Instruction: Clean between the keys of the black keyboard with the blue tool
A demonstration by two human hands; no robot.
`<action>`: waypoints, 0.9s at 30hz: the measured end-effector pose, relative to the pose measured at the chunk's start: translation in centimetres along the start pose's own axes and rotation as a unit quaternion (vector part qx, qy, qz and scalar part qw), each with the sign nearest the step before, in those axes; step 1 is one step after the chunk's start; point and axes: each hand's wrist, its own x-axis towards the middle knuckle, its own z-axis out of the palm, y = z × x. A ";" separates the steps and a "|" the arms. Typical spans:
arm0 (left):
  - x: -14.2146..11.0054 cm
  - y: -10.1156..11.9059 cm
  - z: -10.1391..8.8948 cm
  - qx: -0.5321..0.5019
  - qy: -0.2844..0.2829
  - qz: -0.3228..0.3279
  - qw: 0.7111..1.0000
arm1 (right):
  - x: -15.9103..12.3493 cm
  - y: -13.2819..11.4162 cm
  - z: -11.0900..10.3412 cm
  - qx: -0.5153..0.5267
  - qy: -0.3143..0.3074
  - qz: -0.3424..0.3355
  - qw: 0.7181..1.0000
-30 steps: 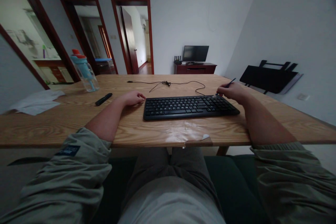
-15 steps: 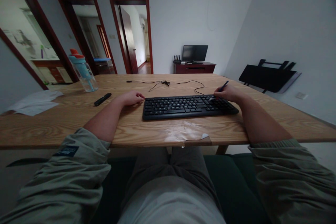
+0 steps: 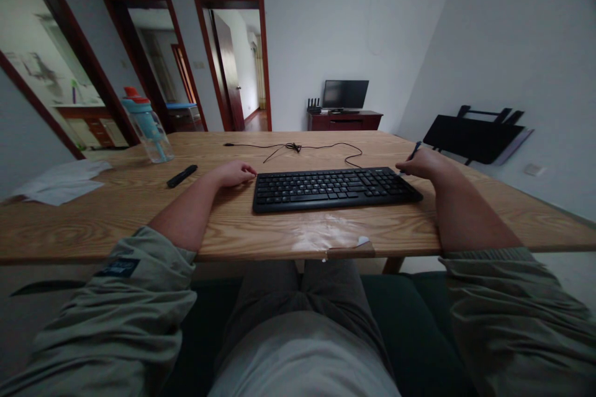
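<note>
Nearest, a pale smear marks the wooden table at its front edge; just beyond lies the black keyboard; the left hand rests on the table, touching the keyboard's left end, fingers curled loosely and holding nothing; the right hand sits at the keyboard's far right corner, fingers pinched around a thin dark pen; farther off lie a black marker, a cable, white paper and a blue bottle.
</note>
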 end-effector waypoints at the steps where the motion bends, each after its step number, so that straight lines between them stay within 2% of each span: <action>1: -0.1 0.1 0.0 -0.002 -0.002 -0.002 1.000 | 0.1 0.2 0.0 -0.006 0.014 0.010 1.000; 4: -0.1 0.0 -0.1 -0.001 -0.001 -0.007 1.000 | -0.2 -0.2 -0.1 0.027 0.034 -0.001 0.999; 8: 0.3 -0.4 -0.1 0.014 0.009 0.013 1.000 | -2.1 -2.6 -0.2 0.126 0.009 -0.112 0.986; 11: 0.4 -0.5 0.0 0.001 0.005 0.011 1.000 | -3.4 -4.2 -0.2 0.147 -0.022 -0.147 0.978; 15: 0.3 -0.3 0.1 -0.011 0.002 -0.007 1.000 | -3.6 -4.6 0.3 0.133 -0.046 -0.141 0.980; 18: 0.1 0.0 0.1 -0.008 0.005 -0.003 1.000 | -2.8 -3.7 0.7 0.123 -0.057 -0.134 0.982; 27: 0.3 -0.3 0.1 -0.013 -0.005 0.002 1.000 | -0.5 -0.8 0.5 0.045 -0.049 -0.041 0.997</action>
